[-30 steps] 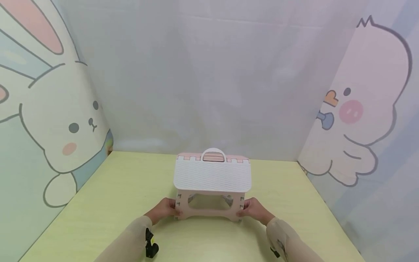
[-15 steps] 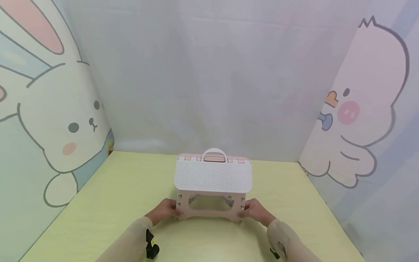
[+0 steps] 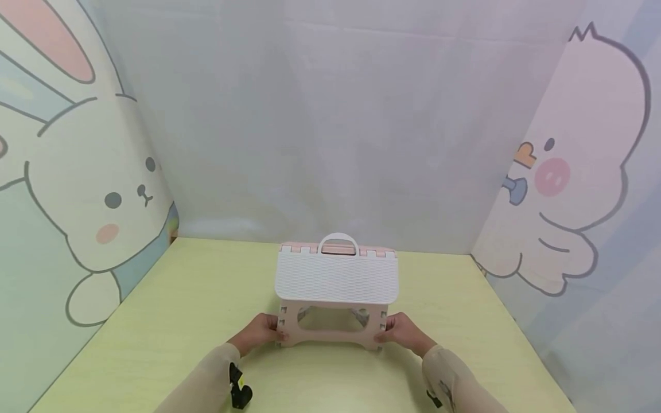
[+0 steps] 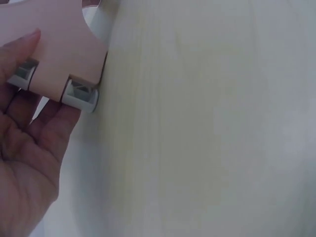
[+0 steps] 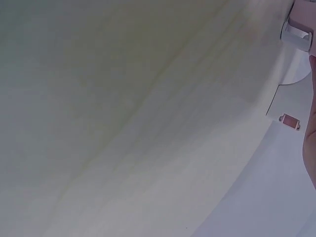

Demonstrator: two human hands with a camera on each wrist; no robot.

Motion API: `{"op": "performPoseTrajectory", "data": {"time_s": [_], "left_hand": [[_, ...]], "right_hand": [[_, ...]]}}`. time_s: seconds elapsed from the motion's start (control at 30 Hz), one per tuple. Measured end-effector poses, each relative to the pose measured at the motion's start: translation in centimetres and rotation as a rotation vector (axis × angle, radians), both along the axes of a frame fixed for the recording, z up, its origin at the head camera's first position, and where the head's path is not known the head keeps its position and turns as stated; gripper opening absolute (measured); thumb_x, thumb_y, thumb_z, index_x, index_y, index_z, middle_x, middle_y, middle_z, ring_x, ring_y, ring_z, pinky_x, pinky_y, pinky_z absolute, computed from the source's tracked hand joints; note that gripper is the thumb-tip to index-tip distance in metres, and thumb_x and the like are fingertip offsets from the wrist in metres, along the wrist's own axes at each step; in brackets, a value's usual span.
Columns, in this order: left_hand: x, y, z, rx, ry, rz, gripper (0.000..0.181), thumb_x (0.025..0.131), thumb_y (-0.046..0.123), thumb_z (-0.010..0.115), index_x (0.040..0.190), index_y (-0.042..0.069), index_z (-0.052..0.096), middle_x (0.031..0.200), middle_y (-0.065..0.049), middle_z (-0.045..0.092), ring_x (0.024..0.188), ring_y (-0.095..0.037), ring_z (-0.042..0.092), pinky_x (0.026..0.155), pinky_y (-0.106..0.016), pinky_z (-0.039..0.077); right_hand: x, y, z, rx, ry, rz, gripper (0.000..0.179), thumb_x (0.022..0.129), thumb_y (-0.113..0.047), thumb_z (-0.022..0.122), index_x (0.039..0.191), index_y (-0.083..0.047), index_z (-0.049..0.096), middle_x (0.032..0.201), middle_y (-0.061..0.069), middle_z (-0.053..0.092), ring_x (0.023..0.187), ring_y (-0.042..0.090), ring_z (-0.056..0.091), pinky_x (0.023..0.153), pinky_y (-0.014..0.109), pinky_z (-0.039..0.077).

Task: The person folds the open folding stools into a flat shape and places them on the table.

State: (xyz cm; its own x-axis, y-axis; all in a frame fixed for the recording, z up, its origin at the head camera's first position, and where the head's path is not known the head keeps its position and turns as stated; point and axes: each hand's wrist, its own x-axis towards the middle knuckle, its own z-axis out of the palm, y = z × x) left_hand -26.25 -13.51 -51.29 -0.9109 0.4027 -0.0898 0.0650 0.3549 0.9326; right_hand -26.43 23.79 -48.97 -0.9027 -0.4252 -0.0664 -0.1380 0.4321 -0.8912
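A pink and white folding stool [image 3: 336,277] stands on the table, its legs spread and a white arched handle [image 3: 338,236] rising at the top. The white textured half of its seat slopes down toward me, and its pink front leg panel shows below. My left hand [image 3: 257,333] grips the left edge of that panel, thumb on the front and fingers behind, as the left wrist view also shows around the pink leg [image 4: 61,49]. On the opposite edge my right hand [image 3: 406,333] grips likewise. In the right wrist view only a sliver of that hand [image 5: 310,133] appears beside the stool's legs [image 5: 296,101].
The pale yellow table [image 3: 217,275] extends around the stool. A grey-white curtain [image 3: 330,126] hangs behind it. Side panels carry a cartoon rabbit [image 3: 103,195] on the left and a cartoon chick [image 3: 573,172] on the right.
The stool shifted very slightly rightward in view from the first frame, hands with it. Since half a second ago, both hands keep the same grip; only the head view shifts a little.
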Motion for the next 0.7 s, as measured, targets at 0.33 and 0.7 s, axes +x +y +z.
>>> {"op": "performPoseTrajectory", "data": {"time_s": [0.33,0.7], "left_hand": [[0.0,0.1,0.3,0.003,0.009,-0.017,0.019,0.082,0.002,0.071,0.095,-0.011,0.068,0.083,-0.011,0.07,0.069,-0.014,0.054,0.065,-0.03,0.047],[-0.2,-0.1,-0.1,-0.021,-0.002,-0.01,0.02,0.083,0.001,0.07,0.098,-0.01,0.067,0.086,-0.011,0.07,0.071,-0.015,0.054,0.066,-0.031,0.047]], "right_hand": [[0.1,0.0,0.4,0.013,-0.007,0.003,0.02,0.077,-0.001,0.07,0.093,0.012,0.069,0.089,0.017,0.072,0.08,0.014,0.065,0.074,0.031,0.051],[1.5,-0.9,3.2,-0.002,0.016,0.035,0.017,0.076,0.005,0.068,0.09,0.016,0.067,0.086,0.021,0.071,0.078,0.013,0.065,0.073,0.031,0.051]]}}
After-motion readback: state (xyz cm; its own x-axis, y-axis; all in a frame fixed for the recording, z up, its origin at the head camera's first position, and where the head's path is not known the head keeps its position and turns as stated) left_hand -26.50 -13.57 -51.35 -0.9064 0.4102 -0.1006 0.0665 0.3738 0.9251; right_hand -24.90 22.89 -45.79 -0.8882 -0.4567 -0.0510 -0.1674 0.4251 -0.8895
